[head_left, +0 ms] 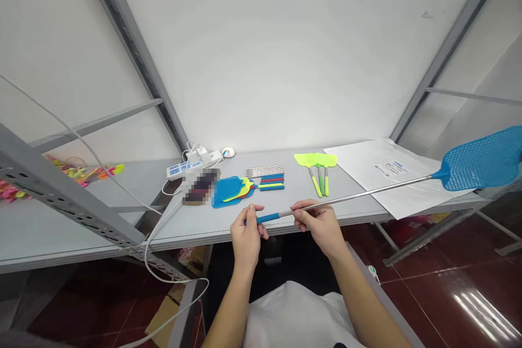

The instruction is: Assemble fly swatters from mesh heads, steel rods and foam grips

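A blue fly swatter (481,159) with a long metal rod stretches across in front of me, its mesh head far to the right. My left hand (247,228) is closed round its blue handle. With fingers and thumb, my right hand (318,223) pinches the metal rod just past the handle. Behind my left hand lie stacked swatter heads (227,190) in blue, yellow and red. Beside them are several coloured handles (272,180) and a row of metal rods (264,171). Three yellow-green swatters (320,168) with short handles lie farther right.
White cables run from a power strip (179,168) down the left side, near a blurred dark object (200,187). A white plastic package (379,174) covers the shelf's right end. Grey metal posts (134,38) frame the shelf (196,228). Colourful items (81,174) lie far left.
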